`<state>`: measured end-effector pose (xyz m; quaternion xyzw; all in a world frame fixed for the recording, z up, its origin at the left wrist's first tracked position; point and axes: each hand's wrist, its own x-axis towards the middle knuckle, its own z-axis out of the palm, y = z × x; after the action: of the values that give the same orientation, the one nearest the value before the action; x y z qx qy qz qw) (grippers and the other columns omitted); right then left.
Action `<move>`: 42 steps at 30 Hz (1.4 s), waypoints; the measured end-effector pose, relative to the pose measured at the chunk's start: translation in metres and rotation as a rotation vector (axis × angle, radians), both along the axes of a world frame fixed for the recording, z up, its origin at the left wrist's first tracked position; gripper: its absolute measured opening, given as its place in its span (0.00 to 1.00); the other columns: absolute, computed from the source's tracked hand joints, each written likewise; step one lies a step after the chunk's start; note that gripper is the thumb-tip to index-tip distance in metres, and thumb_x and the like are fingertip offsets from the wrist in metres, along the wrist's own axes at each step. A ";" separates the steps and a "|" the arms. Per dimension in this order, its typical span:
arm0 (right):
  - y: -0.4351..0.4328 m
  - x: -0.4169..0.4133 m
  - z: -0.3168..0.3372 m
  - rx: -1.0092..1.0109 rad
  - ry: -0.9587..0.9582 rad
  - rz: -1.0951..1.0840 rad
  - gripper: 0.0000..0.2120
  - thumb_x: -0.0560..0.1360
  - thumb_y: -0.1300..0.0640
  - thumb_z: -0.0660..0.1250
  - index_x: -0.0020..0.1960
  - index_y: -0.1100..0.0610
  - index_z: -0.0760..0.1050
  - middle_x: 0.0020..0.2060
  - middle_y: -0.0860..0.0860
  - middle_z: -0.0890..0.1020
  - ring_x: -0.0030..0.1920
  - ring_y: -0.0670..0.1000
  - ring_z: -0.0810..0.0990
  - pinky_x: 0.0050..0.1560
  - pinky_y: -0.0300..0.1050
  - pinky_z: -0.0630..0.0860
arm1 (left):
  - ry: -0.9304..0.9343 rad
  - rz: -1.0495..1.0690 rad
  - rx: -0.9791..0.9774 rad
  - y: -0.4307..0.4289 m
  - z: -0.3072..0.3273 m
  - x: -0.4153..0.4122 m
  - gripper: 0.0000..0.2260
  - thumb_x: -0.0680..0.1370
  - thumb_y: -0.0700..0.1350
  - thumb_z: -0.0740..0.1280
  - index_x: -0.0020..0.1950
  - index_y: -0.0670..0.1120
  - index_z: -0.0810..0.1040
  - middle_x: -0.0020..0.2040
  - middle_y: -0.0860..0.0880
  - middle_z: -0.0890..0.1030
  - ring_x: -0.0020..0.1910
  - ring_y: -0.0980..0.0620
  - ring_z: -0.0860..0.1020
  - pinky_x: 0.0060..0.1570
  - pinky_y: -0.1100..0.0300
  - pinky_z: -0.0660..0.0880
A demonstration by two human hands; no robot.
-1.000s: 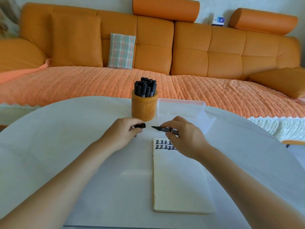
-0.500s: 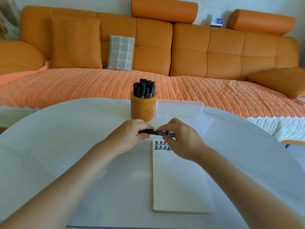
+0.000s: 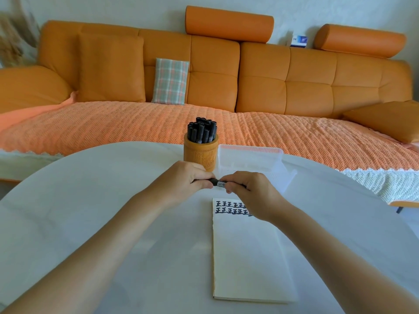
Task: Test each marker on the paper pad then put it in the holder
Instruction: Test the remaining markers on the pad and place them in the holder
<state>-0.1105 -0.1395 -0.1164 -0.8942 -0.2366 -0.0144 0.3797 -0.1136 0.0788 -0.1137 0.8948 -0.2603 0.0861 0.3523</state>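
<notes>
Just in front of the holder [image 3: 200, 156], a black marker [image 3: 219, 183] is held level above the table [image 3: 90, 200]. The left hand [image 3: 186, 180] is curled round its cap end and the right hand [image 3: 251, 196] is closed round its barrel. Whether the cap is fully seated cannot be told; left loose, it could let the tip dry out. The holder is already crowded, so a forced insertion could tip it toward the clear box [image 3: 249, 159] just to its right.

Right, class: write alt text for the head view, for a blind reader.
A left hand and a right hand grip one black marker between them, by a cream paper pad. An orange cylindrical holder of markers stands behind.
</notes>
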 end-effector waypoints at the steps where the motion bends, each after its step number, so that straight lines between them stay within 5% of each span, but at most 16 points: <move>1: 0.000 -0.001 0.002 0.037 0.056 -0.011 0.13 0.81 0.58 0.63 0.40 0.50 0.80 0.25 0.43 0.73 0.24 0.45 0.66 0.27 0.41 0.66 | -0.024 -0.005 0.002 0.000 0.001 0.000 0.06 0.77 0.42 0.70 0.52 0.48 0.85 0.38 0.50 0.77 0.40 0.55 0.74 0.37 0.66 0.66; 5: 0.000 0.002 0.006 0.144 0.166 -0.012 0.14 0.82 0.58 0.61 0.41 0.62 0.78 0.23 0.48 0.63 0.22 0.46 0.58 0.23 0.38 0.59 | -0.079 -0.013 0.000 0.000 0.009 0.002 0.06 0.77 0.42 0.70 0.52 0.48 0.85 0.39 0.51 0.78 0.40 0.54 0.74 0.38 0.63 0.69; 8: 0.005 0.007 0.008 0.125 0.187 0.013 0.11 0.82 0.59 0.61 0.45 0.57 0.81 0.26 0.51 0.73 0.27 0.49 0.64 0.29 0.42 0.64 | -0.048 0.005 0.007 0.000 0.010 0.008 0.06 0.78 0.43 0.70 0.52 0.51 0.84 0.40 0.55 0.78 0.41 0.59 0.75 0.39 0.67 0.68; 11: 0.011 0.021 0.019 0.107 0.175 -0.013 0.09 0.81 0.59 0.63 0.49 0.51 0.83 0.41 0.50 0.86 0.36 0.51 0.72 0.41 0.45 0.70 | -0.025 0.070 -0.148 -0.002 0.020 0.021 0.10 0.79 0.47 0.68 0.59 0.54 0.80 0.52 0.58 0.78 0.51 0.62 0.76 0.50 0.69 0.70; 15: 0.014 0.055 0.048 0.332 0.106 -0.203 0.05 0.78 0.61 0.67 0.51 0.52 0.80 0.45 0.50 0.86 0.42 0.48 0.80 0.46 0.45 0.76 | -0.228 0.376 -0.333 0.005 0.044 0.061 0.18 0.79 0.44 0.66 0.69 0.49 0.71 0.64 0.51 0.73 0.64 0.55 0.71 0.65 0.55 0.69; 19: 0.021 0.092 0.069 0.572 0.084 -0.267 0.10 0.80 0.63 0.65 0.60 0.53 0.72 0.46 0.47 0.86 0.51 0.51 0.84 0.52 0.54 0.82 | 0.126 0.476 -0.217 0.012 0.051 0.100 0.42 0.69 0.55 0.76 0.77 0.53 0.57 0.75 0.50 0.62 0.74 0.47 0.61 0.71 0.45 0.63; 22: 0.034 0.114 0.075 0.582 0.014 -0.293 0.17 0.80 0.64 0.65 0.65 0.48 0.69 0.46 0.48 0.85 0.50 0.51 0.84 0.50 0.54 0.83 | 0.307 0.365 -0.181 0.009 0.043 0.114 0.54 0.64 0.57 0.80 0.79 0.56 0.49 0.77 0.50 0.61 0.74 0.45 0.63 0.68 0.50 0.64; 27: 0.049 0.131 0.069 0.632 0.029 -0.303 0.13 0.79 0.68 0.62 0.59 0.53 0.71 0.47 0.53 0.83 0.49 0.53 0.85 0.49 0.55 0.84 | 0.217 0.331 -0.381 0.011 0.021 0.122 0.39 0.72 0.49 0.76 0.78 0.55 0.60 0.73 0.52 0.68 0.70 0.50 0.69 0.64 0.59 0.68; 32: 0.050 0.134 0.055 0.622 0.034 -0.285 0.10 0.79 0.68 0.63 0.56 0.57 0.71 0.47 0.53 0.83 0.50 0.52 0.85 0.49 0.51 0.84 | 0.159 0.268 -0.442 0.017 0.011 0.124 0.34 0.75 0.47 0.73 0.77 0.54 0.62 0.75 0.54 0.66 0.72 0.55 0.65 0.68 0.59 0.65; 39: 0.049 0.136 0.062 0.802 -0.025 -0.354 0.10 0.79 0.66 0.66 0.58 0.58 0.70 0.48 0.56 0.81 0.50 0.54 0.84 0.45 0.52 0.85 | 0.195 0.245 -0.510 0.017 0.012 0.125 0.37 0.73 0.42 0.75 0.77 0.55 0.61 0.71 0.56 0.68 0.66 0.57 0.68 0.63 0.61 0.66; 42: 0.058 0.133 0.075 0.883 -0.050 -0.217 0.10 0.79 0.68 0.64 0.58 0.59 0.69 0.50 0.61 0.81 0.49 0.56 0.85 0.46 0.52 0.84 | 0.264 0.242 -0.474 0.017 0.012 0.127 0.41 0.69 0.44 0.79 0.76 0.54 0.61 0.68 0.56 0.70 0.65 0.56 0.71 0.65 0.57 0.69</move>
<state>0.0228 -0.0810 -0.0414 -0.6658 -0.1216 -0.1751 0.7151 0.0138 0.0955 -0.1014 0.8156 -0.0766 0.0688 0.5694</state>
